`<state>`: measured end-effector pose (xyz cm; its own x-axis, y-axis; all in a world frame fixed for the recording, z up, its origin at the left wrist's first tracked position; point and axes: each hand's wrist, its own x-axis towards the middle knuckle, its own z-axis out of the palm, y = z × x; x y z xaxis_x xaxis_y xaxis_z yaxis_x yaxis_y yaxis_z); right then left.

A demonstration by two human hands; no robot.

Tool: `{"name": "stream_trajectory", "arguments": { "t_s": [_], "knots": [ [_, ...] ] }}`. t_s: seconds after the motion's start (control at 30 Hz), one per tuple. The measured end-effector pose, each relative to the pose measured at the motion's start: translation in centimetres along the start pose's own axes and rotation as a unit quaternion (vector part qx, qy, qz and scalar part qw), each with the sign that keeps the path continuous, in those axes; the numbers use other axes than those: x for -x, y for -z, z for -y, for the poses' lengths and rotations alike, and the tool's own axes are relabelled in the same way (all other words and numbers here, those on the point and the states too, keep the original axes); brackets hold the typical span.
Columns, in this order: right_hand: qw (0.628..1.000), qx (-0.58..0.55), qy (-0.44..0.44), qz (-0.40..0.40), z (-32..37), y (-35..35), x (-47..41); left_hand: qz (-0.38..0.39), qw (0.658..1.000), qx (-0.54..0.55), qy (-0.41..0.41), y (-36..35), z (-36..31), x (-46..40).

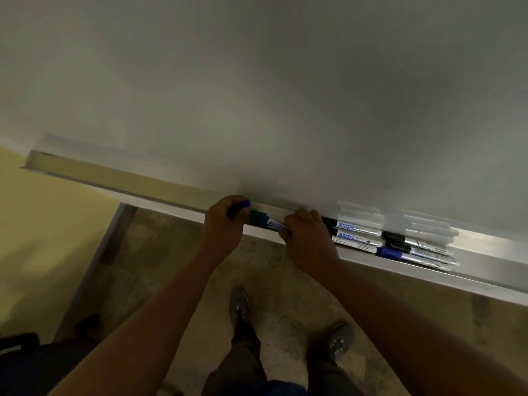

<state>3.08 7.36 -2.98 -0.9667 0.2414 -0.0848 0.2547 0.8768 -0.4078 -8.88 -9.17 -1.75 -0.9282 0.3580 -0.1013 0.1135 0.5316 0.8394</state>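
A whiteboard point(285, 95) fills the upper view, with a metal marker tray point(128, 184) along its lower edge. My left hand point(225, 227) grips a blue-capped marker point(243, 204) over the tray. Between both hands lies a dark-capped marker point(267, 221) with a white and blue label; my right hand point(308, 238) pinches its barrel end, and my left hand sits by its cap. To the right, several more markers point(357, 232) lie packed in the tray, some black-capped, one blue-capped point(385, 252).
A yellow wall point(43, 224) is at the left beside the board. Below is a speckled floor point(171, 267) with my two shoes point(240, 304). A dark object point(23, 352) sits in the lower left corner.
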Motion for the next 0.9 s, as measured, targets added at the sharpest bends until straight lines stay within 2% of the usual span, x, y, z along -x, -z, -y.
{"name": "stream_trajectory", "arguments": {
  "t_s": [0.13, 0.2, 0.3, 0.47, 0.63, 0.9],
  "knots": [
    [1.000, -0.024, -0.002, -0.019, 0.7, 1.4, 0.3, -0.024, 0.971, 0.219, 0.094, -0.6, -1.3, 0.7],
    [0.999, -0.040, -0.009, -0.016, 0.9, 2.1, 0.5, -0.014, 0.950, 0.295, 0.099, -0.7, -1.7, 0.9],
    [0.999, -0.045, -0.014, -0.018, 1.1, 2.8, 0.9, 0.004, 0.938, 0.336, 0.080, -0.8, -2.1, 1.1],
    [0.999, -0.042, -0.016, -0.020, 1.3, 4.0, 1.5, 0.029, 0.945, 0.320, 0.065, -1.1, -2.4, 1.5],
    [0.997, -0.056, -0.014, -0.046, 1.4, 4.9, 2.3, 0.047, 0.972, 0.228, 0.032, -1.4, -3.4, 2.4],
    [0.986, -0.105, 0.018, -0.125, 1.2, 8.1, 2.8, 0.076, 0.991, 0.096, -0.048, -0.9, -6.4, 2.7]
  ]
}}
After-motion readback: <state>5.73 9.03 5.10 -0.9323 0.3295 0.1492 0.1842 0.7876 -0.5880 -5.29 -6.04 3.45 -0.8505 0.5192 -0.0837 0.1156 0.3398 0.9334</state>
